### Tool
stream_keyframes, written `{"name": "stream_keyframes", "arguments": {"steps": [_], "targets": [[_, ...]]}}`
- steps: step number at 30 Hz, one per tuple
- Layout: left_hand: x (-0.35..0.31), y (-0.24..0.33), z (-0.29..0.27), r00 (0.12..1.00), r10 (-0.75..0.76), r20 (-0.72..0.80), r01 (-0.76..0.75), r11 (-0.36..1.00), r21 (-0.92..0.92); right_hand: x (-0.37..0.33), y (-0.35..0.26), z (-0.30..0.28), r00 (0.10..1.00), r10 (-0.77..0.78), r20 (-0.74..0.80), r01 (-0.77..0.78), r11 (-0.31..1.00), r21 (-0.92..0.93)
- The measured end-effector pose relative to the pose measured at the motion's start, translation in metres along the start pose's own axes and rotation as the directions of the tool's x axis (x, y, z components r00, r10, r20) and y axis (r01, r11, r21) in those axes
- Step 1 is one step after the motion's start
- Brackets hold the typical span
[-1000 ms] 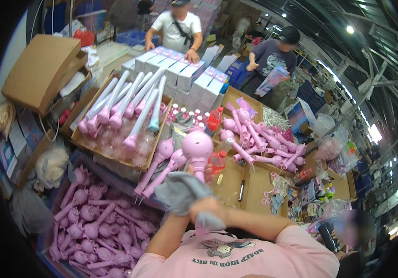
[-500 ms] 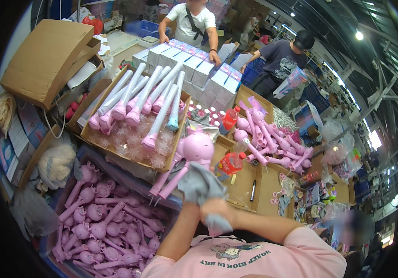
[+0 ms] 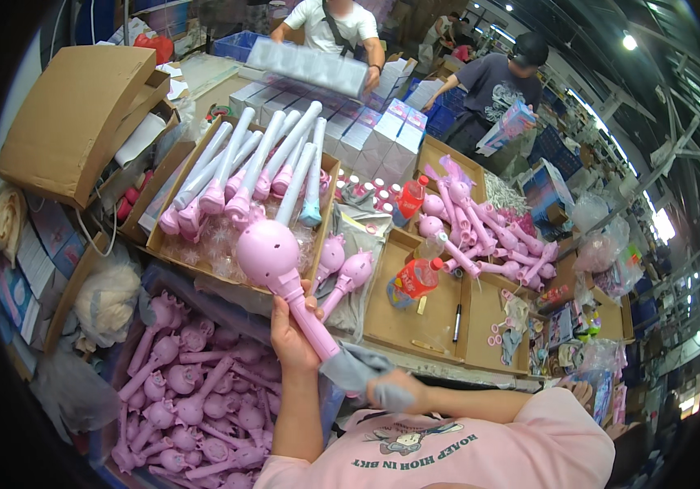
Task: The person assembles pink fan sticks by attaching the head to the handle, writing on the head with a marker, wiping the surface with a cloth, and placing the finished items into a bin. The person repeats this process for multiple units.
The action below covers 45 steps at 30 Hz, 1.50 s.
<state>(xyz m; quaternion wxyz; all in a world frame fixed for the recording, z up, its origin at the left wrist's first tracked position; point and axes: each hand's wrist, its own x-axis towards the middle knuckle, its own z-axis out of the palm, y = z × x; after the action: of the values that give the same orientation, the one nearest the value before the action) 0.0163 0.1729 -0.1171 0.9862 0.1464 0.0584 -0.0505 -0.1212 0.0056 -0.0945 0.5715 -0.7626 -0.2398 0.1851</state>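
My left hand (image 3: 294, 336) is closed around the handle of a pink toy wand (image 3: 268, 254), whose large round head points up and away from me. A grey cloth (image 3: 355, 365) wraps the lower end of that handle. My right hand (image 3: 403, 391), slightly blurred, grips the cloth there. Just right of the wand's head, two more pink wands (image 3: 351, 275) lie beside a grey bag. Behind it, an open carton (image 3: 317, 259) holds pink-based wands with long white tubes, one of them blue-based, over clear star-shaped pieces.
A crate of pink wand parts (image 3: 195, 399) stands at lower left. Red-labelled bottles (image 3: 415, 284) and a marker (image 3: 457, 323) occupy cardboard trays at right, near a pile of pink wands (image 3: 488, 228). Across the table, a person in white (image 3: 342, 28) lifts a block of boxes (image 3: 307, 67).
The pink wand has swung upright, head away from me, with my left hand now on its handle. The cloth has moved to the handle's end. The person opposite has lifted several boxes.
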Motion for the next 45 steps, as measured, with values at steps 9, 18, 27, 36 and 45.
{"name": "stream_keyframes", "arguments": {"steps": [9,18,27,36,45], "targets": [[-0.028,-0.007,0.049,0.958,-0.147,0.246,0.024,0.897,0.441,-0.024,0.003,-0.033,0.789,0.457,-0.411,-0.167,0.803,0.572],[-0.065,-0.043,0.069,0.897,-0.294,0.330,-0.067,0.647,0.760,-0.055,-0.001,-0.067,0.692,0.246,-0.679,0.161,0.864,0.476],[-0.081,-0.082,0.097,0.816,-0.508,0.276,0.059,0.549,0.834,-0.095,-0.006,-0.094,0.580,0.206,-0.788,0.353,0.808,0.471],[-0.088,-0.121,0.111,0.724,-0.647,0.240,0.174,0.508,0.844,-0.137,0.008,-0.123,0.468,0.192,-0.863,0.482,0.763,0.431],[-0.098,-0.172,0.138,0.814,-0.176,0.553,-0.433,0.452,0.780,-0.154,0.022,-0.133,0.460,0.230,-0.858,0.533,0.702,0.473]]}}
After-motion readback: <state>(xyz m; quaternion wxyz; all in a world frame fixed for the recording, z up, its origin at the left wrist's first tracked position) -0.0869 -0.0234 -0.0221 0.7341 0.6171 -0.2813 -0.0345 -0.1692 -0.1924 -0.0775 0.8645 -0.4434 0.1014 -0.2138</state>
